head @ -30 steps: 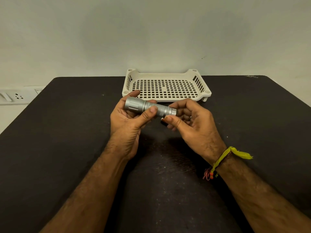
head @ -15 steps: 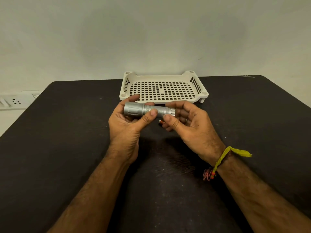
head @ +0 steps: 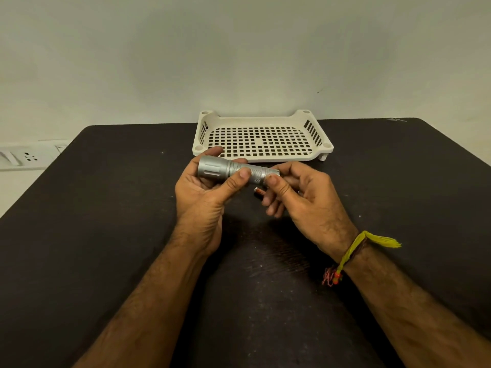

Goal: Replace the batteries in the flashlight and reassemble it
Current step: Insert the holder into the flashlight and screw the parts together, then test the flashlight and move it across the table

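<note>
A silver flashlight (head: 225, 170) lies level above the black table, its wide head to the left. My left hand (head: 206, 195) grips its head and body, thumb across the knurled barrel. My right hand (head: 305, 197) pinches the tail end of the flashlight between thumb and fingers. A small orange battery (head: 259, 192) pokes out below the barrel, just left of my right fingers; I cannot tell whether it is held or lies on the table.
A cream perforated plastic tray (head: 261, 155) stands behind the hands near the far edge of the black table (head: 106, 221). A white wall socket (head: 26, 156) is at the far left, off the table. A yellow thread band circles my right wrist.
Both hands with the flashlight have stayed near the same spot. My right fingers have shifted on the tail end, and more of the orange battery shows below.
</note>
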